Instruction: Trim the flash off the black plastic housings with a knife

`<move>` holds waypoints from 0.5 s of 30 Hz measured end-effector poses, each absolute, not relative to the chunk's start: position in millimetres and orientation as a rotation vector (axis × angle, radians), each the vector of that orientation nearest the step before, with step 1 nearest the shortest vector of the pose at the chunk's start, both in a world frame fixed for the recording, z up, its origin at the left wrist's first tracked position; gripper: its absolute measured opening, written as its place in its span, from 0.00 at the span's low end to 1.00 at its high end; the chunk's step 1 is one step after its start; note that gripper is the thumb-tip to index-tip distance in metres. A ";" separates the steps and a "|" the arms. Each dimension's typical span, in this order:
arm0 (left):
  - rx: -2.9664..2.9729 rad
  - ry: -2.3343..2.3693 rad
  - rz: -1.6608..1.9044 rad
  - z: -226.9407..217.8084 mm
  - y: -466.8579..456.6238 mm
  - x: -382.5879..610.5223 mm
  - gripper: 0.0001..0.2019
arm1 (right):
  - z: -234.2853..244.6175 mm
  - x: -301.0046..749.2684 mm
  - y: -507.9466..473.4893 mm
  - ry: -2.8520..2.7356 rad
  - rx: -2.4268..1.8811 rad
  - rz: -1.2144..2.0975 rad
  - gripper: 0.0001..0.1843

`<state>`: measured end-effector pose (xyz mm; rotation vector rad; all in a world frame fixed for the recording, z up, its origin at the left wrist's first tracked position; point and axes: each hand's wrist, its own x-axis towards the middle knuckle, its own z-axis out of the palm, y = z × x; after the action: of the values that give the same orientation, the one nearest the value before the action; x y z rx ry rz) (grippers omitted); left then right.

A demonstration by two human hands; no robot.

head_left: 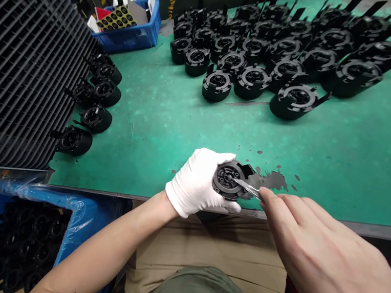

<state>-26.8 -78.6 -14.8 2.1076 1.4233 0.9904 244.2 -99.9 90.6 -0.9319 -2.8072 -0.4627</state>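
My left hand (199, 182), in a white glove, is wrapped round a round black plastic part (222, 183) near the front edge of the green table. The part's ribbed face with its central hub is turned up towards me. Bare, my right hand (295, 221) pinches a thin metal scalpel (251, 189) from the right. The scalpel's tip lies over the middle of the part's face; whether it touches the plastic I cannot tell. A dark tab sticks out of the part's upper right side.
Several similar black parts (252, 81) stand in rows at the back of the green table (161, 126). More sit at the left by a grey slatted rack (15, 63). A small blue bin (131, 37) holds stickers. Below left, a blue crate (73, 226) contains black parts.
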 end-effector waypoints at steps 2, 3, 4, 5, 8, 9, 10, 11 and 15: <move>2.111 1.456 0.955 -16.7 -79.4 -28.0 0.71 | 90.1 242.2 -102.5 -2.779 -0.960 -0.466 0.28; 2.116 1.470 0.936 -16.6 -79.6 -28.3 0.72 | 89.4 241.4 -104.1 -2.766 -0.986 -0.461 0.29; 2.121 1.477 0.920 -15.7 -79.6 -28.5 0.72 | 88.6 240.6 -105.8 -2.753 -1.011 -0.452 0.30; 2.123 1.481 0.910 -14.3 -79.3 -28.4 0.70 | 87.5 239.9 -107.7 -2.747 -1.033 -0.438 0.31; 2.107 1.465 0.885 -8.5 -77.0 -27.2 0.60 | 83.8 238.2 -112.2 -2.717 -1.072 -0.424 0.32; 2.096 1.453 0.880 -6.7 -76.1 -26.5 0.56 | 82.9 237.8 -113.0 -2.714 -1.076 -0.417 0.32; 2.086 1.443 0.881 -5.3 -75.5 -25.8 0.54 | 82.2 237.6 -113.4 -2.713 -1.079 -0.404 0.31; 2.079 1.439 0.891 -4.3 -75.4 -25.0 0.53 | 81.7 237.5 -113.5 -2.714 -1.085 -0.389 0.31; 2.060 1.492 0.960 -2.9 -80.5 -22.0 0.56 | 81.7 237.7 -112.4 -2.714 -1.087 -0.366 0.32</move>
<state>-22.0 -80.5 -2.9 2.0600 1.4924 0.9597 237.7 -112.4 81.7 -1.0870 -2.7143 -0.3663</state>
